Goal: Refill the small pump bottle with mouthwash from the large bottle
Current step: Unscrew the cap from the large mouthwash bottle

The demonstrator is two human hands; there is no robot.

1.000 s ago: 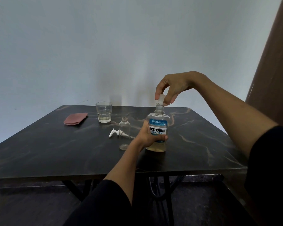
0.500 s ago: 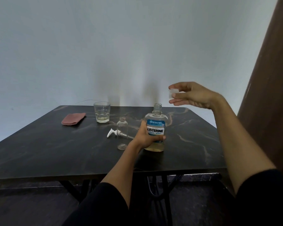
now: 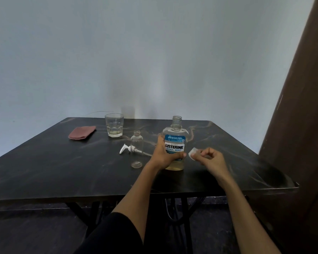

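On the table [image 3: 44, 171], the large bottle [image 3: 175, 142] stood upright near the centre, uncapped, with pale yellow liquid in its lower part. The left hand [image 3: 163, 154] gripped this bottle around its labelled body, fingers on the left side and thumb across the front. The right hand [image 3: 209, 158] hovered just to the right of the bottle, low over the table, pinching the cap [image 3: 192, 153] between thumb and fingertips. Whether the cap touched the table could not be determined.

The small bottle [image 3: 136, 149] stood upright just left of the large bottle, open at the neck and clear. The pump [image 3: 128, 149] lay on its side behind the small bottle, nozzle pointing left.

Toward the far edge, 1 glass [image 3: 114, 125] stood upright. The cloth [image 3: 82, 132] lay folded to the left of the glass.
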